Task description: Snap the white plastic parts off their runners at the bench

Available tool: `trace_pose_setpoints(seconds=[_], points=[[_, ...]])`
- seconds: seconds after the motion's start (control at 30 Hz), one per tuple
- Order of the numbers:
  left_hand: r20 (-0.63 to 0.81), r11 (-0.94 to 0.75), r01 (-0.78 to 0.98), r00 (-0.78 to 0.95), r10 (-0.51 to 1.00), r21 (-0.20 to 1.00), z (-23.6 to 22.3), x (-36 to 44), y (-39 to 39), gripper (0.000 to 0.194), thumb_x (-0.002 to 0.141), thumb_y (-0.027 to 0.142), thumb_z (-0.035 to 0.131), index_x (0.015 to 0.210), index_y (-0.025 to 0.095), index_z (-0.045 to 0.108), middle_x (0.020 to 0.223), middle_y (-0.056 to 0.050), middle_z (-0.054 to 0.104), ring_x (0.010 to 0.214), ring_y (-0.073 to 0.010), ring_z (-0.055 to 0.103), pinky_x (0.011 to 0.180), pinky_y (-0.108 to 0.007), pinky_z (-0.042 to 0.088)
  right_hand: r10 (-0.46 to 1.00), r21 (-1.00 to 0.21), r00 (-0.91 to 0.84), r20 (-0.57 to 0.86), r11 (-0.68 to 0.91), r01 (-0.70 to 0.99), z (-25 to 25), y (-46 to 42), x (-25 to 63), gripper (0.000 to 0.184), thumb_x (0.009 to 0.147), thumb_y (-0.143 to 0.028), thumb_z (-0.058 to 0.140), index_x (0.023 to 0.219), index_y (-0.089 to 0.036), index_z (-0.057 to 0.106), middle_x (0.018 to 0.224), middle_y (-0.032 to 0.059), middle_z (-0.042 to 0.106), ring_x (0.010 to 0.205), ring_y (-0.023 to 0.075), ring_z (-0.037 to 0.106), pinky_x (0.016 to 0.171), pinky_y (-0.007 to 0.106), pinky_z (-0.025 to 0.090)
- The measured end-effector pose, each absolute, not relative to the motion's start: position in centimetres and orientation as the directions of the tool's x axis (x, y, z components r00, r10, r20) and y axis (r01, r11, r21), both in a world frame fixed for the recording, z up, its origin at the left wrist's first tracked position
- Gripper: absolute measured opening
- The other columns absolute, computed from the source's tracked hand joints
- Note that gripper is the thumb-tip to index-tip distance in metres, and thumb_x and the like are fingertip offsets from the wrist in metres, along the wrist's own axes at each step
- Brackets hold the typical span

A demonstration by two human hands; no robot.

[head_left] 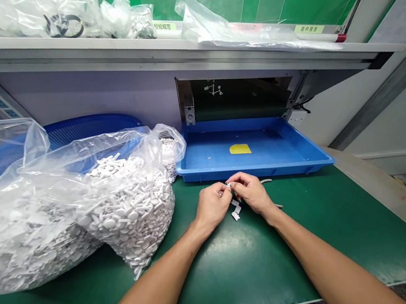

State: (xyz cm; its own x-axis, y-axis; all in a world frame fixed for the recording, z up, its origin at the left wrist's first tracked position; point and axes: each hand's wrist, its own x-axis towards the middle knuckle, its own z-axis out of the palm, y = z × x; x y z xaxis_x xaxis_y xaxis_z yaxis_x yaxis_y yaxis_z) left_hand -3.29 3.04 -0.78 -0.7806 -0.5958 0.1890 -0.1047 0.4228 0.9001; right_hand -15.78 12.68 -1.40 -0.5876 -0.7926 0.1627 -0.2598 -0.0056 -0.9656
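Note:
My left hand (213, 203) and my right hand (250, 193) meet above the green table, just in front of the blue tray. Both are closed, fingertips pinched on one small white plastic part (229, 185) between them. Its exact shape is mostly hidden by the fingers. A few more small white plastic parts (236, 212) lie on the table right below the hands. Partly behind my right hand, a thin grey tool handle or cord (266, 181) shows on the tabletop.
Clear bags full of white plastic parts (136, 215) stand on the left, before a blue basket (97, 120). The blue tray (257, 168) holds a yellow label (240, 149). Behind it a conveyor belt (244, 99) carries a branched white piece (213, 88). A shelf (176, 61) overhangs the back.

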Motion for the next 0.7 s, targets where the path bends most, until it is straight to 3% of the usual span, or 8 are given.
trace_pose_setpoints(seconds=[0.3, 0.4, 0.53, 0.7], points=[[0.162, 0.374, -0.113, -0.76, -0.629, 0.921, -0.9, -3.4, 3.0, 0.028, 0.088, 0.037, 0.055, 0.074, 0.017, 0.069, 0.068, 0.002, 0.063, 0.063, -0.0141, 0.055, 0.057, -0.021, 0.035, -0.803, -0.956, -0.572, 0.166, 0.01, -0.292, -1.3, 12.6, -15.8, 0.022, 0.08, -0.035, 0.059, 0.089, -0.017, 0.067, 0.063, -0.0013, 0.059, 0.05, 0.0141, 0.05, 0.046, 0.021, 0.039], [0.131, 0.327, -0.109, -0.765, -0.63, 0.939, -1.1, -3.7, 2.9, 0.03, 0.085, 0.038, 0.056, 0.069, 0.015, 0.067, 0.065, 0.001, 0.061, 0.061, -0.0136, 0.052, 0.057, -0.021, 0.035, -0.799, -0.907, -0.549, 0.245, 0.012, -0.422, -1.4, 12.7, -16.0, 0.018, 0.082, -0.032, 0.058, 0.088, -0.018, 0.068, 0.07, -0.0003, 0.062, 0.056, 0.0148, 0.053, 0.052, 0.022, 0.04], [0.07, 0.203, -0.076, -0.776, -0.626, 0.976, -1.3, -4.0, 2.6, 0.031, 0.081, 0.039, 0.057, 0.065, 0.013, 0.064, 0.063, 0.001, 0.057, 0.059, -0.0129, 0.048, 0.056, -0.02, 0.034, -0.801, -0.755, -0.45, 0.396, -0.004, -0.656, -1.1, 12.9, -16.5, 0.015, 0.082, -0.023, 0.058, 0.089, -0.019, 0.07, 0.079, 0.0015, 0.064, 0.066, 0.0155, 0.056, 0.061, 0.024, 0.043], [0.044, 0.189, -0.091, -0.79, -0.612, 0.978, -1.0, -4.1, 2.4, 0.032, 0.079, 0.04, 0.056, 0.063, 0.013, 0.062, 0.061, 0.001, 0.053, 0.057, -0.0123, 0.044, 0.053, -0.02, 0.031, -0.806, -0.68, -0.38, 0.454, -0.039, -0.732, -0.7, 13.0, -17.1, 0.015, 0.084, -0.018, 0.056, 0.091, -0.019, 0.07, 0.08, 0.002, 0.062, 0.067, 0.0155, 0.056, 0.06, 0.024, 0.042]])
